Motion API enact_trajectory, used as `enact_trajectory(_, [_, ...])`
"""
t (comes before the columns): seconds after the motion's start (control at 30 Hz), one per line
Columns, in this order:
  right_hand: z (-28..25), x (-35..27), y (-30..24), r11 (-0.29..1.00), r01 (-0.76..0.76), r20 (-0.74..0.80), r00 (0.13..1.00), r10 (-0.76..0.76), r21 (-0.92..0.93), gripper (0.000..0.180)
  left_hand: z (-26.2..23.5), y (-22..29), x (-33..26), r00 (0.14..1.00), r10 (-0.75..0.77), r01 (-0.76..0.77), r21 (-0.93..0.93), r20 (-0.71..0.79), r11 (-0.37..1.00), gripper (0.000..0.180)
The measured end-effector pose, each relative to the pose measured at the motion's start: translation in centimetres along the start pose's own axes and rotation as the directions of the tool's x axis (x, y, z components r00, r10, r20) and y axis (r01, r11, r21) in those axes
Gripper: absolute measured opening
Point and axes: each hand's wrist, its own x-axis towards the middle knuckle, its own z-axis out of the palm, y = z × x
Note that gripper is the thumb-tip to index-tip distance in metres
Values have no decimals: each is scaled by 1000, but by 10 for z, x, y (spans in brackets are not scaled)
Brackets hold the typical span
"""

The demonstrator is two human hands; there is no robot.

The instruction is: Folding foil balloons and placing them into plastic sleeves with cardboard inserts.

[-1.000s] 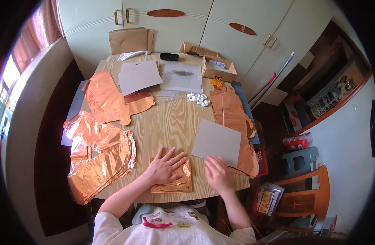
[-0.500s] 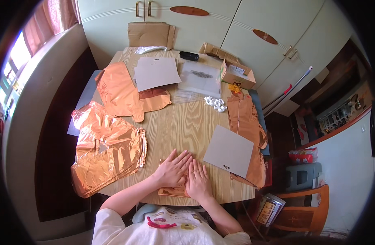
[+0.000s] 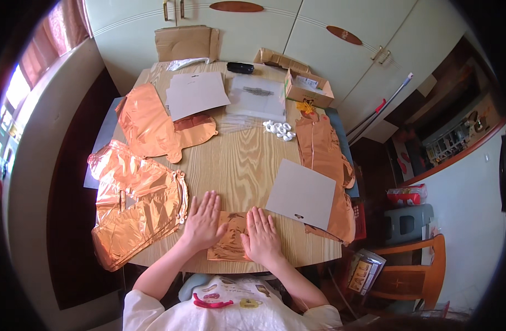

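Observation:
A folded copper-coloured foil balloon lies flat as a small rectangle at the table's near edge. My left hand rests flat along its left side, fingers stretched forward. On its right side lies my right hand, palm down with the fingers out. Both hands touch the foil's edges, and its middle shows between them. Just right of my right hand is a grey card with a small hanging slot, partly on top of more copper foil balloons. Wrinkled foil balloons lie to the left of my left hand.
Smoother foil balloons lie at the far left beside stacked grey cards. Clear plastic bags, white rings, a black object and an open cardboard box sit toward the back. A wooden chair stands right.
My hands have moved apart from the middle of the folded foil to its two sides, uncovering it. The view has shifted slightly.

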Motion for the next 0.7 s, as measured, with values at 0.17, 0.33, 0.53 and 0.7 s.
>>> enact_trajectory(0.17, [5,-1,4,999,-1,-14,1000,0,-50,71,-20,17,-18,991,129,-133,100,47,986,94])
enact_trajectory(0.33, [3,-11,-6,998,25,41,999,-22,-58,70,-24,53,-62,919,372,-375,0,128,927,86])
enact_trajectory(0.53, [-4,-19,9,968,201,-38,980,-197,152,56,-2,54,-99,918,395,-390,188,12,901,60])
enact_trajectory(0.7, [-35,-9,73,982,-97,-168,983,70,-159,53,-13,56,-102,915,405,-404,26,-1,914,51])
